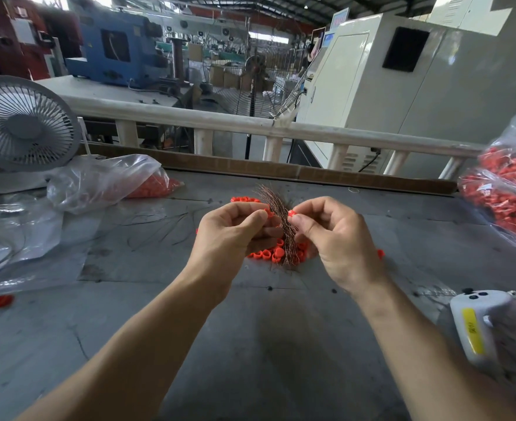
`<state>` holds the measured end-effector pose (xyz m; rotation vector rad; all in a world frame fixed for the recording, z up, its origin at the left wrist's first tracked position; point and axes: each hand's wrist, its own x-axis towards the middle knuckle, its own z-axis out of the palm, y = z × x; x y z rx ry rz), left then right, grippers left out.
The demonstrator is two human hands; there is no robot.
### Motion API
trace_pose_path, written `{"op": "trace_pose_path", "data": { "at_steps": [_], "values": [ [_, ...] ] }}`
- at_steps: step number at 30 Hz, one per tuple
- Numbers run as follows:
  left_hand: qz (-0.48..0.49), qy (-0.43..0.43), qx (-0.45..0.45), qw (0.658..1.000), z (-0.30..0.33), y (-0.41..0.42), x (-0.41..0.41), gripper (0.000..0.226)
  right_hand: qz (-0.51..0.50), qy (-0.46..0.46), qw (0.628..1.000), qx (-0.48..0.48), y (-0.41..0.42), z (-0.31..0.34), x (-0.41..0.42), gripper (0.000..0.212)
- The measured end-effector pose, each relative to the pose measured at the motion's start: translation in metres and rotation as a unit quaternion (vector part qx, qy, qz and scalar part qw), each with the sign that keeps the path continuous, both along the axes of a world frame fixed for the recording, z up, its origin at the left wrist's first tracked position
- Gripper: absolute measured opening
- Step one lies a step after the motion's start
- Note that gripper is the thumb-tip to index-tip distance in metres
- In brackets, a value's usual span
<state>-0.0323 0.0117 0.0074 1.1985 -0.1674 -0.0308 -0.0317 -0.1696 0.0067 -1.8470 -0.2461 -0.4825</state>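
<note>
While gripped — wire bundle (276,208) upright, tips up-left.

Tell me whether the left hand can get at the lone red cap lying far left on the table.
Probably yes: bare tabletop lies between the left hand and the lone red cap. But the hand grips the wire bundle, so it would need freeing first.

The left forearm (147,323) and right forearm (417,338) are bare.
</note>
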Motion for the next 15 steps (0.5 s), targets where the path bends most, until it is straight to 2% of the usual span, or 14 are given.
{"op": "trace_pose_path", "data": {
  "at_steps": [6, 10, 15],
  "values": [
    [-0.01, -0.01, -0.016, 1.0, 0.002, 0.0, -0.001, 0.016, 0.009, -0.018, 1.0, -0.024, 0.007, -0.001, -0.005, 0.013],
    [-0.006, -0.019, -0.014, 1.0, 0.002, -0.001, -0.002, 0.015, 0.008, -0.002, 1.0, -0.018, 0.008, 0.002, -0.009, 0.004],
    [-0.005, -0.038, -0.009, 0.999, 0.003, -0.002, -0.003, 0.014, -0.022, -0.017, 0.999, -0.028, 0.01, 0.006, -0.012, 0.007]
  ]
}}
